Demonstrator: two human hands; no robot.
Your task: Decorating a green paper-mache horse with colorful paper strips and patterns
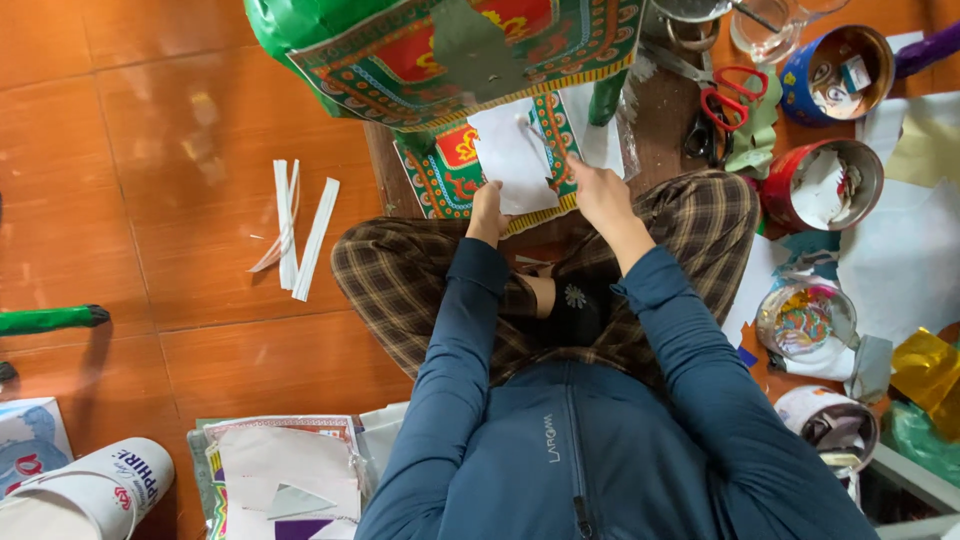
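Note:
I sit cross-legged on an orange tiled floor in plaid trousers and a blue jacket. My left hand (pixel 487 212) pinches the lower left edge of a white paper sheet (pixel 513 155). My right hand (pixel 600 190) presses on the sheet's right side, index finger pointing along it. The sheet lies on a patterned red, green and gold paper panel (pixel 447 172). Above it stands a larger green paper structure with the same ornate pattern (pixel 440 45).
White paper strips (pixel 300 230) lie on the floor to the left. Red-handled scissors (pixel 735 95), several open tins (pixel 825 180) and rolls of tape sit at the right among paper scraps and gold foil (pixel 925 365). A stack of papers (pixel 285 470) lies at bottom left.

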